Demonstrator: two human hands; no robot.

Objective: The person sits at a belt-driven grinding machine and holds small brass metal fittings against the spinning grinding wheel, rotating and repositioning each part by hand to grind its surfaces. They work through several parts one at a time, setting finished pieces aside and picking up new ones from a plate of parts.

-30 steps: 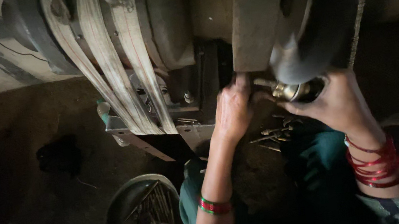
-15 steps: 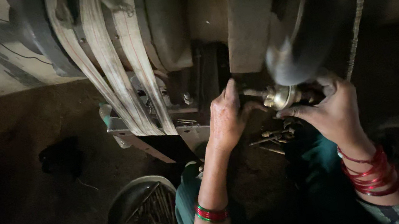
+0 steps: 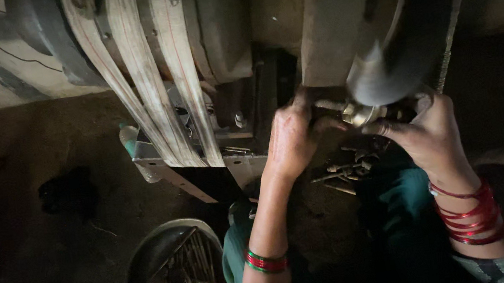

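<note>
My left hand (image 3: 291, 139) and my right hand (image 3: 424, 130) both grip a small brass-coloured metal piece (image 3: 356, 113) and hold it up against the dark spinning wheel (image 3: 386, 70) of a machine. The left hand's fingers curl around the piece's thin left end. From the right side, the right hand pinches its thicker end. Red bangles sit on my right wrist, a red and green one on my left.
Pale flat drive belts (image 3: 144, 78) run diagonally over pulleys at upper left. A round metal pan (image 3: 145, 268) with several thin rods stands on the dirt floor at lower left. Several small metal pieces (image 3: 351, 170) lie below the wheel. A dark cloth (image 3: 68, 190) lies at left.
Both hands have shifted slightly left and down along the wheel, with the brass piece still held between them. The left hand's fingers have closed more around the piece's end.
</note>
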